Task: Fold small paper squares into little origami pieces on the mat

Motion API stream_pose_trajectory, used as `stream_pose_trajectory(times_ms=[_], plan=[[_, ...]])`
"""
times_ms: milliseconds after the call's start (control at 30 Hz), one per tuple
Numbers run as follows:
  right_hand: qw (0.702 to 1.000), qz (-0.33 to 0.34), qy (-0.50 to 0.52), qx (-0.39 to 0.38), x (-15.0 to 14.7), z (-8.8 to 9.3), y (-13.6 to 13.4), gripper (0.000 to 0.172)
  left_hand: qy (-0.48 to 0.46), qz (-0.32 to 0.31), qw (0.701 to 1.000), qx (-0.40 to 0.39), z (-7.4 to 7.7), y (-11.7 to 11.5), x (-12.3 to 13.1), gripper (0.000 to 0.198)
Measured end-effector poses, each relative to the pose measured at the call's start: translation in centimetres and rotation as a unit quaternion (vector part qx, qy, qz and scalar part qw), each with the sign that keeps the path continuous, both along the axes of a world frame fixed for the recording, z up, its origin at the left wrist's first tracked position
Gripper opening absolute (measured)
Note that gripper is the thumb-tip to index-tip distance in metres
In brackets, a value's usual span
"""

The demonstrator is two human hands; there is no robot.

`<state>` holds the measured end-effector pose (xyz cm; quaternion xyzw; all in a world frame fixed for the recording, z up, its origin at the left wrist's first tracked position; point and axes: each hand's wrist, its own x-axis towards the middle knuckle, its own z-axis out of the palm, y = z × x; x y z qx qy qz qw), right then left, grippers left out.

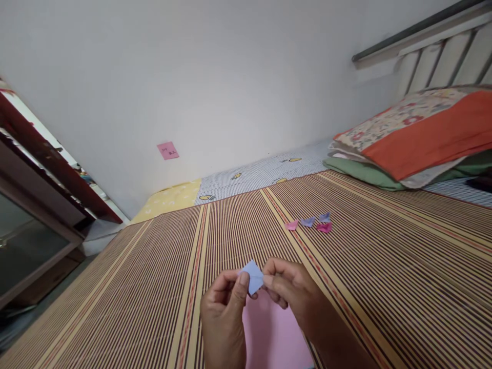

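Note:
A small light-blue folded paper point(253, 277), shaped like a diamond, is held up between my two hands. My left hand point(226, 312) pinches its left corner, the thumb lying on the front face. The right corner sits between the thumb and fingers of my right hand point(290, 287). Below the hands lies a pink sheet or pad point(272, 333), partly hidden by them. Farther off on the mat are small folded paper pieces: a light pink one point(291, 225), a purple one point(308, 221), another bluish-purple one point(325, 217) and a magenta one point(324, 227).
A striped bamboo mat point(154, 287) covers the bed. At the back right are a stacked orange and floral pillow point(430, 133) and green bedding point(361, 174). A pink note point(168, 150) is stuck to the white wall point(230, 77). A radiator point(446, 61) stands at the upper right.

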<state>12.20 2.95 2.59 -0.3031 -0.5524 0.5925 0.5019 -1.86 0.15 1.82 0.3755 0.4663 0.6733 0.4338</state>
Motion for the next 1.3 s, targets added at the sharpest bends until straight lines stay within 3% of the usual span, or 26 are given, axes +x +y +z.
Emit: stream_pose_trajectory(times_ms=[133, 300, 367, 500, 567, 767, 933, 1067, 1233, 1300], plan=[[0.995, -0.006, -0.077, 0.069, 0.2, 0.0, -0.3, 0.024, 0.057, 0.046, 0.997, 0.004, 0.6, -0.2, 0.0, 0.027], [0.973, -0.092, -0.169, 0.131, -0.3, 0.2, -0.8, 0.025, 0.098, 0.065, 0.993, 0.003, 0.8, -0.6, 0.2, 0.027], [0.976, -0.09, -0.153, 0.128, -0.4, 0.2, -0.7, 0.026, 0.084, 0.045, 0.995, 0.003, 0.8, -0.6, 0.1, 0.026], [0.999, 0.034, -0.014, 0.028, -0.2, -0.2, -0.1, 0.024, 0.001, -0.048, 0.999, 0.0, 0.6, -0.4, -0.3, 0.027], [0.998, 0.068, 0.012, 0.008, 0.0, -0.5, 0.3, 0.022, -0.004, -0.057, 0.998, -0.006, 0.7, -0.3, -0.5, 0.027], [0.992, -0.018, -0.089, 0.086, 0.1, -0.2, 0.1, 0.026, 0.087, -0.02, 0.996, -0.008, 1.2, -0.3, -0.3, 0.026], [0.979, -0.078, -0.121, 0.145, -0.4, 0.0, -0.5, 0.026, -0.01, -0.023, 0.999, -0.029, 0.4, 0.0, 0.7, 0.026], [0.979, -0.091, -0.101, 0.15, -1.0, -0.3, -0.6, 0.025, -0.071, -0.003, 0.997, -0.026, -0.1, 0.2, 1.0, 0.027], [0.989, -0.026, -0.099, 0.104, -0.5, -0.3, -0.1, 0.029, 0.022, -0.012, 1.0, 0.007, 0.4, -0.2, 0.4, 0.022], [0.991, -0.037, -0.086, 0.1, -0.1, -0.3, 0.1, 0.023, 0.067, -0.027, 0.997, 0.013, 0.7, -0.3, 0.3, 0.022]])
